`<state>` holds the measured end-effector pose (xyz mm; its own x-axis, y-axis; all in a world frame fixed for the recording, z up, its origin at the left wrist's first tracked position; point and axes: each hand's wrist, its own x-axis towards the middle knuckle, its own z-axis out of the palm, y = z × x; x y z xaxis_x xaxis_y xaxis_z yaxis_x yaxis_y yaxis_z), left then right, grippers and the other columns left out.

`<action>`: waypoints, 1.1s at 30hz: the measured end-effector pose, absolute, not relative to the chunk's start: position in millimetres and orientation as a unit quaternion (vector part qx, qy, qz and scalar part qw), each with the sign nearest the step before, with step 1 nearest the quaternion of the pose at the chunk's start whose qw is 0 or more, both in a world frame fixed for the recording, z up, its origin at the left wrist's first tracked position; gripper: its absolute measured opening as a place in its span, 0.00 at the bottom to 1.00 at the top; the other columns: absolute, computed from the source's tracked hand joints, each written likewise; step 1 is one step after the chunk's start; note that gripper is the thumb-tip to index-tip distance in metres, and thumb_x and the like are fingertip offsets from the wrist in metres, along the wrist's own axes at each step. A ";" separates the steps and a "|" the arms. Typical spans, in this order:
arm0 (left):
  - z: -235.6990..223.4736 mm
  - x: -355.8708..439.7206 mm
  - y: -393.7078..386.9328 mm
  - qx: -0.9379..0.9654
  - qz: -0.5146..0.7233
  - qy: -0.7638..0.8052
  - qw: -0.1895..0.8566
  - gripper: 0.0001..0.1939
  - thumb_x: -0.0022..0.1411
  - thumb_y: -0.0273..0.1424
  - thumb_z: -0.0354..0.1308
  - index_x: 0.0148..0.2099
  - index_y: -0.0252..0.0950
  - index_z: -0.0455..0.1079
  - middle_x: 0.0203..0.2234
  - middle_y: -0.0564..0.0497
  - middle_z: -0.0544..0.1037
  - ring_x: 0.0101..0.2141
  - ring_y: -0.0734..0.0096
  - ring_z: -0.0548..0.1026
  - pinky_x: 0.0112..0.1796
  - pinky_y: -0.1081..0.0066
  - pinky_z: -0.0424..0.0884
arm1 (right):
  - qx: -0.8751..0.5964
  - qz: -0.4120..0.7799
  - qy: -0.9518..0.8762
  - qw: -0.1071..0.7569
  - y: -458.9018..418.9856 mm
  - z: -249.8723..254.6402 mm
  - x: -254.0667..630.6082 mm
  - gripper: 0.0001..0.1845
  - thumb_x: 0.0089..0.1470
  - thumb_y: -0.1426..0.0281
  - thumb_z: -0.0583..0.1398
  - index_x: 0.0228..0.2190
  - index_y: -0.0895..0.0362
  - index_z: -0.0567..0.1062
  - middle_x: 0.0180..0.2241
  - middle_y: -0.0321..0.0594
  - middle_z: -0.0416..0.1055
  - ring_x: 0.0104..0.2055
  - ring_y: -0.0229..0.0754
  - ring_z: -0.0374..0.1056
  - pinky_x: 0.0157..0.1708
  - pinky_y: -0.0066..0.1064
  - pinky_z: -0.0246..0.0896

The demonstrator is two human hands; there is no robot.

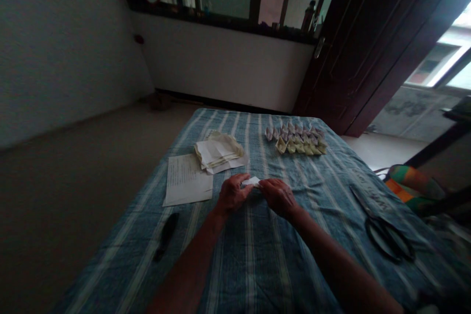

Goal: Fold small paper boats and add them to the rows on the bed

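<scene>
Pinching a small white paper strip between both hands.
Left hand and right hand narrowly closed on its ends; long axis runs crosswise above blue-striped cloth.

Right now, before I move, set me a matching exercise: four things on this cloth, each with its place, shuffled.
Things:
1. Folded paper boats
2. Scissors
3. White paper slip
4. Written sheet

Places:
A. Left of the hands, lying flat
B. Right side of the striped cloth
C. Between left hand and right hand
D. Far end, in rows

Pairs: 1-D; 2-B; 3-C; 4-A
</scene>
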<state>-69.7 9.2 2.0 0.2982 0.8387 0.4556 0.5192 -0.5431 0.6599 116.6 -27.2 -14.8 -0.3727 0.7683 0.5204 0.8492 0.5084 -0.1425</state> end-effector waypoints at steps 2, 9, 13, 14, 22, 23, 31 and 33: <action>7.6 -71.4 6.7 0.787 0.395 0.429 0.201 0.12 0.53 0.28 0.61 0.42 0.35 0.77 0.37 0.46 0.82 0.39 0.60 0.79 0.43 0.65 0.75 | -0.490 -0.071 -0.824 0.275 -31.8 -12.2 114.2 0.11 0.63 0.73 0.52 0.34 0.57 0.74 0.29 0.39 0.72 0.31 0.39 0.65 0.35 0.29 0.53; 23.3 -81.2 -4.2 0.788 0.378 0.424 0.237 0.16 0.54 0.34 0.60 0.45 0.35 0.76 0.39 0.46 0.82 0.39 0.62 0.79 0.43 0.67 0.74 | -0.502 -0.076 -0.818 0.270 -52.7 -1.1 104.9 0.12 0.64 0.71 0.52 0.34 0.55 0.75 0.25 0.36 0.70 0.27 0.36 0.63 0.29 0.28 0.49; 26.2 -84.2 -12.0 0.768 0.379 0.437 0.274 0.18 0.54 0.35 0.59 0.48 0.36 0.75 0.38 0.48 0.82 0.38 0.64 0.79 0.43 0.68 0.74 | -0.507 -0.115 -0.807 0.279 -62.8 -0.3 95.6 0.15 0.63 0.73 0.51 0.27 0.56 0.72 0.21 0.35 0.68 0.23 0.36 0.59 0.27 0.30 0.45; 25.4 -83.5 -14.1 0.757 0.386 0.444 0.284 0.20 0.54 0.35 0.60 0.49 0.36 0.74 0.38 0.48 0.82 0.37 0.64 0.79 0.42 0.67 0.74 | -0.512 -0.125 -0.801 0.284 -64.4 -0.8 92.9 0.16 0.63 0.73 0.51 0.26 0.57 0.71 0.21 0.35 0.68 0.22 0.36 0.59 0.27 0.30 0.45; 13.4 -57.3 -35.9 0.592 0.484 0.508 0.396 0.38 0.50 0.28 0.63 0.63 0.31 0.57 0.47 0.40 0.77 0.45 0.60 0.77 0.37 0.70 0.76 | -0.606 -0.121 -0.727 0.299 -72.2 -2.3 75.9 0.16 0.61 0.73 0.50 0.23 0.56 0.69 0.20 0.36 0.69 0.21 0.36 0.60 0.26 0.30 0.42; 12.9 -53.2 -38.9 0.580 0.492 0.513 0.398 0.38 0.50 0.27 0.63 0.63 0.32 0.56 0.48 0.40 0.76 0.46 0.60 0.77 0.37 0.70 0.76 | -0.615 -0.114 -0.721 0.298 -73.0 -2.1 74.8 0.16 0.61 0.73 0.49 0.23 0.56 0.69 0.20 0.36 0.69 0.21 0.36 0.61 0.25 0.30 0.42; 9.8 -34.7 -54.1 0.537 0.491 0.558 0.400 0.27 0.51 0.20 0.56 0.55 0.30 0.65 0.42 0.41 0.79 0.43 0.62 0.78 0.46 0.66 0.72 | -0.645 -0.069 -0.700 0.300 -82.3 -2.6 69.5 0.15 0.61 0.73 0.49 0.24 0.56 0.69 0.22 0.37 0.71 0.23 0.36 0.64 0.25 0.29 0.42; 9.5 -35.1 -56.0 0.552 0.483 0.552 0.396 0.21 0.52 0.20 0.55 0.50 0.30 0.68 0.41 0.43 0.80 0.41 0.63 0.79 0.45 0.67 0.72 | -0.654 -0.058 -0.693 0.298 -84.9 -2.3 69.0 0.15 0.60 0.74 0.50 0.25 0.56 0.69 0.22 0.37 0.71 0.23 0.36 0.64 0.25 0.29 0.41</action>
